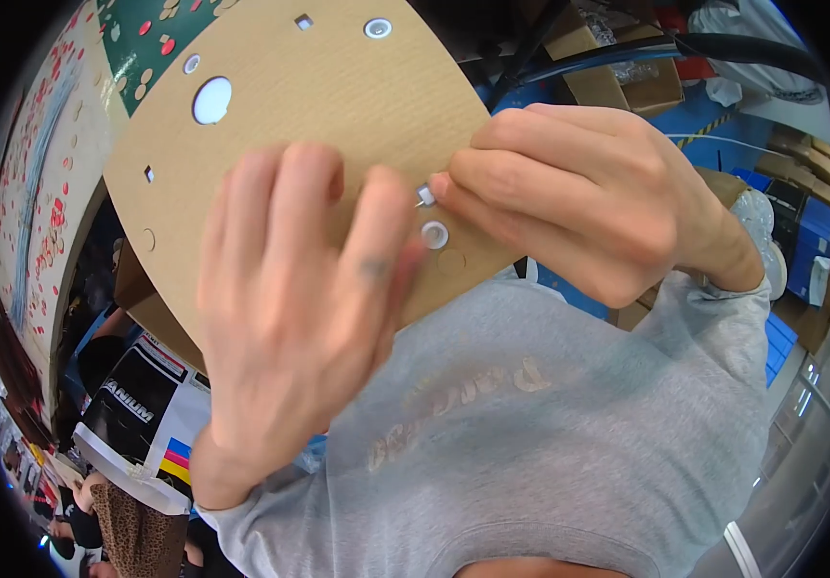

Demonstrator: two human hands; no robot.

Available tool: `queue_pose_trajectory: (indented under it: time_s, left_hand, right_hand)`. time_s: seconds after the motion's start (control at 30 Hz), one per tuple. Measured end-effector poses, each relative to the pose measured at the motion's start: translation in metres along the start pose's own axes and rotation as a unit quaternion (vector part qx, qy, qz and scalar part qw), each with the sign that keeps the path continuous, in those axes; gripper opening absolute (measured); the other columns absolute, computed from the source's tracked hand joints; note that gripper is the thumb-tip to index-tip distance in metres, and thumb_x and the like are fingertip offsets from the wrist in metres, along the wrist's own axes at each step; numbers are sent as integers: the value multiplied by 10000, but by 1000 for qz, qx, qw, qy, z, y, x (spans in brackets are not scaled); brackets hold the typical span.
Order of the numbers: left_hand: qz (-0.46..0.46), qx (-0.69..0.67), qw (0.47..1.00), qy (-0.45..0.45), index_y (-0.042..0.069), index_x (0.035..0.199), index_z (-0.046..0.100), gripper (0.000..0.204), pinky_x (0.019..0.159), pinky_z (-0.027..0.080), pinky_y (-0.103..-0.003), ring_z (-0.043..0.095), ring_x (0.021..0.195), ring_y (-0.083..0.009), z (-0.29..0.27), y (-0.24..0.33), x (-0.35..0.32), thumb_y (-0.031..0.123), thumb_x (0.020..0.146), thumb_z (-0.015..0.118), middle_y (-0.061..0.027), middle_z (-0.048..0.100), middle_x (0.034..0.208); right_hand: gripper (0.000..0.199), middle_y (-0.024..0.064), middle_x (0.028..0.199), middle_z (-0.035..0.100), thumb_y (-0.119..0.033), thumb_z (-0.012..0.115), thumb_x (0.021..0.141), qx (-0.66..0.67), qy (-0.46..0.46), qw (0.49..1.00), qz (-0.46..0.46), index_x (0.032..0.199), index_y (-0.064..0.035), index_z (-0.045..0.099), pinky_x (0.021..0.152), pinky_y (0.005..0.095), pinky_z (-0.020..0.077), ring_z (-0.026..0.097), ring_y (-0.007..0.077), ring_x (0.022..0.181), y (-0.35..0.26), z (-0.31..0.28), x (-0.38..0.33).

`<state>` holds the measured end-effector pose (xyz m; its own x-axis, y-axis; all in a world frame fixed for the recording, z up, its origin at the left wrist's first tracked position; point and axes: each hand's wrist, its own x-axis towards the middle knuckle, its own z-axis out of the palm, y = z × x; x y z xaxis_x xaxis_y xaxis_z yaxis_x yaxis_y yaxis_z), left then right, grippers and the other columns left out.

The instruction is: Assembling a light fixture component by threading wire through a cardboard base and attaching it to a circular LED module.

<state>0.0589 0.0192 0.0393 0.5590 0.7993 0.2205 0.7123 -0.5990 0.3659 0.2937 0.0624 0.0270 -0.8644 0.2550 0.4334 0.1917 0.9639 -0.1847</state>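
Note:
A brown cardboard panel [405, 106] lies tilted in front of me. It has a large round hole [212, 100], small square cut-outs and white ring-shaped inserts, one of them [434, 234] close to my hands. My right hand [579, 193] is closed in a pinch at the panel's right side. Its fingertips touch the spot beside a small whitish square [425, 196]; what they hold is hidden. My left hand [299, 260] hovers over the panel's near left part, slightly blurred, its fingers bent and apart. Nothing shows in it.
At the left, a pale table edge [78, 193] carries many scattered red and tan discs [168, 45]. A black and white printed package [140, 405] stands below it. Cardboard boxes [651, 82] and blue bins [810, 241] are at the right. Other people are at lower left.

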Motion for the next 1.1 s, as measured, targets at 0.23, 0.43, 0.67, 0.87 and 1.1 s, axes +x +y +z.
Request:
queue_pose_trajectory:
  time_s: [0.23,0.43,0.67,0.87,1.1]
  left_hand:
    - [70,-12,997,36,6,812,604,189,627,496,-407,593,873,-308,12,-1,14,-1,667,724,-106,558,893]
    - [64,-56,994,65,-12,785,581,237,629,523,-394,648,874,-338,-1,-16,0,-48,613,739,-152,617,870]
    - [-25,-182,976,115,-44,700,595,171,1008,490,-585,707,1021,-407,-9,-46,-45,25,626,733,-210,695,929]
    - [-40,-225,957,178,-37,723,609,111,1025,481,-567,704,1023,-409,2,-39,-42,-42,657,698,-229,699,966]
    - [-28,-144,964,220,38,985,725,574,1039,445,-628,665,1104,-475,13,-47,-97,481,670,910,-206,698,1068]
  right_hand:
    - [684,239,1147,653,-294,795,617,75,-5,989,126,1106,161,653,818,409,607,663,372,1053,-16,5,5]
    - [812,213,1308,631,-385,796,600,28,-45,981,184,1201,137,633,980,434,558,615,377,1209,-18,0,-1]
    - [766,187,1202,679,-393,835,567,16,-39,978,205,1150,79,677,899,401,582,660,348,1134,-17,-9,12]
    - [418,90,880,672,-141,767,616,51,91,984,143,1008,1,746,596,300,556,671,214,779,-28,38,48]
    - [419,59,782,638,-6,708,616,116,153,972,136,1027,-38,785,513,261,518,623,165,627,-18,48,54]
